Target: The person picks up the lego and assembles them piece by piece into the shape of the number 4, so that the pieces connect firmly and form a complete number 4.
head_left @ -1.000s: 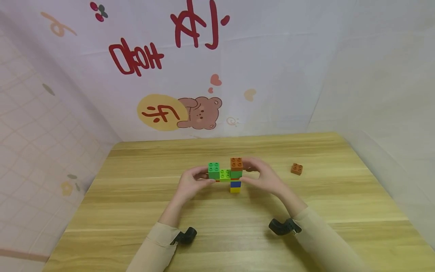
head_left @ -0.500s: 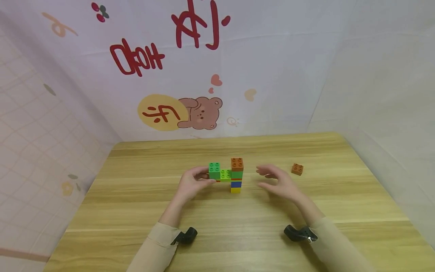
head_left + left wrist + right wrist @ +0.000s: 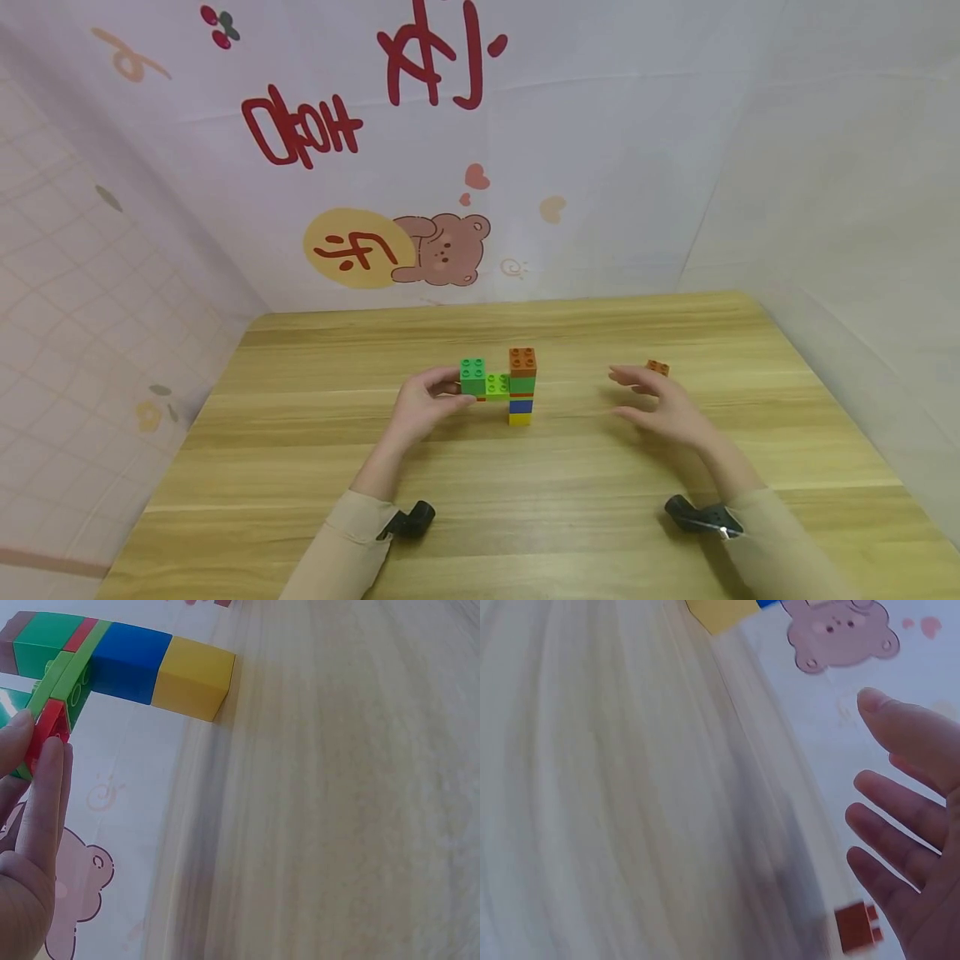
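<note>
Toy building bricks form a small tower on the table. From the bottom come a yellow brick [image 3: 193, 678], a blue brick [image 3: 131, 661], a light-green plate [image 3: 497, 385] jutting left, a thin red layer, a green brick [image 3: 522, 385] and a brown brick [image 3: 522, 360] on top. On the plate's left end sits another green brick [image 3: 472, 377], with a red piece [image 3: 46, 733] beneath. My left hand [image 3: 422, 407] pinches that left end between thumb and fingers. My right hand [image 3: 663, 406] holds nothing, fingers spread, just in front of a loose brown brick [image 3: 658, 367], partly covering it in the head view.
The wooden table [image 3: 480, 500] runs back to a white printed cloth [image 3: 615, 150] hanging behind it. A black wrist device [image 3: 411, 520] sits at the left cuff, another black wrist device [image 3: 705, 517] at the right.
My right hand has let go of the tower and moved right, towards the loose brown brick. The left hand and the tower stay where they were.
</note>
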A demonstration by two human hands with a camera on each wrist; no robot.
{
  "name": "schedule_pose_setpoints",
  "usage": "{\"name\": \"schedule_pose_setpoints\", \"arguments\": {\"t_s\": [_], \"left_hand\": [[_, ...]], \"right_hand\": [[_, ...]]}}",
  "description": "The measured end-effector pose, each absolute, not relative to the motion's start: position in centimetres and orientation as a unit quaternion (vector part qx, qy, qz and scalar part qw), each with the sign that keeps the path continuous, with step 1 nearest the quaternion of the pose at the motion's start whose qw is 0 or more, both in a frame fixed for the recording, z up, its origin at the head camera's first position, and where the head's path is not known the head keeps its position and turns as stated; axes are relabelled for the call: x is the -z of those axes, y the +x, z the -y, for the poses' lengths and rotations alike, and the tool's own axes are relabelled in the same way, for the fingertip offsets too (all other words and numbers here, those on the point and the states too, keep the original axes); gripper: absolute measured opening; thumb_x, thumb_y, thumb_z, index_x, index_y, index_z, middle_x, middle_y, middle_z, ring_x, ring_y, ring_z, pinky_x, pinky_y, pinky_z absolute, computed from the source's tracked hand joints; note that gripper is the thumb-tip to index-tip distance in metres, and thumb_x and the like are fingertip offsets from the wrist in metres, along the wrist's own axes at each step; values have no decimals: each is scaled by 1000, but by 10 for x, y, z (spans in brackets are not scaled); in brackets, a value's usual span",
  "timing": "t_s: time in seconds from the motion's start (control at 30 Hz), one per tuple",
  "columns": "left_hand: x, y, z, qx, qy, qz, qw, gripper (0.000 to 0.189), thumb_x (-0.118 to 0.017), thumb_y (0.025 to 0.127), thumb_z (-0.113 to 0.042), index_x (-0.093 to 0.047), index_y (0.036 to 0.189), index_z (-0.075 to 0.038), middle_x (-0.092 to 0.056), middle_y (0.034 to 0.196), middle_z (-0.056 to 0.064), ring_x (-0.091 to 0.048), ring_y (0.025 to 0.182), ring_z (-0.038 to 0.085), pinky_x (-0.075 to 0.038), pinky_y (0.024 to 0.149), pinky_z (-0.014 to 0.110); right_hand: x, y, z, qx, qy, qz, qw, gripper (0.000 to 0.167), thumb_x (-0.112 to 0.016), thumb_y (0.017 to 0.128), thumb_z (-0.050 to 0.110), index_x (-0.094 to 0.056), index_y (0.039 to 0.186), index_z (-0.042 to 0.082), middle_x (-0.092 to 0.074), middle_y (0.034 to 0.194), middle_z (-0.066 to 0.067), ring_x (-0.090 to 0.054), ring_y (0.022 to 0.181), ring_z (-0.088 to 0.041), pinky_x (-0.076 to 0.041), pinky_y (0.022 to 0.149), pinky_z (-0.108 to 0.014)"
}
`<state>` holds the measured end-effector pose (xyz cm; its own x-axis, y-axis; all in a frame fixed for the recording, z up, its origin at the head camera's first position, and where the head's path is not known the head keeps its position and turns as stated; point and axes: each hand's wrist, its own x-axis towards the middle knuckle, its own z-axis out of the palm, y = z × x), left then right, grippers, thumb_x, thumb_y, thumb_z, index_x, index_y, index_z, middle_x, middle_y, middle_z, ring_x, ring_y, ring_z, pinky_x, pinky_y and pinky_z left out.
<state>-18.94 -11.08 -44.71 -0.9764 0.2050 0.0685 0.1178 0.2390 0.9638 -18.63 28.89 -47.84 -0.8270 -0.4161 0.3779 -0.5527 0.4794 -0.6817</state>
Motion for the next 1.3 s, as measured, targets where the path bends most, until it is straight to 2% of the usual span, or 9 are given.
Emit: {"name": "schedule_pose_setpoints", "arguments": {"t_s": [0.17, 0.27, 0.37, 0.57, 0.8, 0.87, 0.93, 1.07, 1.3], "left_hand": [[434, -183, 108, -598, 99, -794, 43, 43, -80, 82, -2, -68, 123, 0, -69, 109, 9, -64, 96, 22, -54, 77, 27], [418, -175, 106, -596, 103, -795, 45, 41, -78, 83, -1, -67, 123, 2, -69, 108, 10, -64, 95, 23, -54, 77, 28], [409, -171, 105, -600, 104, -792, 44, 40, -78, 83, -1, -68, 122, 2, -70, 107, 10, -64, 94, 22, -53, 76, 27], [408, -170, 104, -605, 94, -789, 46, 40, -79, 82, 0, -69, 121, 1, -70, 108, 11, -64, 95, 23, -53, 75, 25], [408, -170, 104, -606, 98, -788, 47, 40, -78, 82, 1, -69, 121, 1, -70, 108, 12, -64, 95, 24, -53, 74, 25], [409, -171, 104, -607, 100, -787, 48, 40, -78, 82, 1, -68, 121, 1, -70, 109, 12, -64, 96, 25, -53, 74, 25], [409, -171, 104, -607, 101, -787, 48, 41, -78, 82, 1, -68, 121, 1, -70, 109, 12, -64, 96, 25, -53, 75, 25], [409, -171, 105, -607, 102, -787, 48, 41, -78, 82, 1, -68, 121, 2, -69, 110, 12, -64, 96, 25, -53, 75, 25], [409, -170, 105, -606, 107, -787, 45, 41, -78, 82, 1, -68, 121, 2, -69, 110, 14, -64, 97, 28, -52, 76, 23]], "right_hand": [[474, -185, -307, -418, 259, 866, 94, 60, -81, 79, -1, -56, 134, -4, -64, 125, -20, -60, 114, -21, -42, 97, -16], [470, -185, -315, -408, 248, 872, 105, 60, -81, 78, -4, -56, 133, -4, -64, 125, -21, -58, 112, -7, -40, 96, -13], [467, -187, -322, -397, 245, 877, 117, 60, -81, 77, -6, -57, 132, -4, -65, 119, -22, -58, 106, -6, -41, 95, -14], [465, -191, -335, -379, 225, 890, 118, 57, -81, 81, 1, -57, 133, -4, -63, 121, -21, -55, 110, -29, -38, 97, -12], [465, -195, -342, -375, 208, 898, 101, 58, -80, 83, 7, -55, 133, -7, -56, 132, -25, -49, 121, -42, -35, 97, -9], [465, -196, -344, -373, 203, 901, 94, 59, -80, 84, 8, -54, 135, -7, -55, 134, -25, -48, 122, -43, -39, 98, -17], [466, -198, -346, -370, 197, 904, 85, 61, -80, 85, 10, -52, 137, -6, -53, 136, -25, -47, 123, -44, -42, 100, -32], [469, -200, -348, -372, 187, 907, 62, 65, -78, 87, 12, -48, 140, -7, -48, 139, -29, -45, 122, -48, -40, 95, -61], [476, -204, -351, -378, 159, 911, 35, 69, -77, 87, 13, -43, 143, -9, -45, 139, -33, -51, 115, -52, -41, 94, -65]]}}
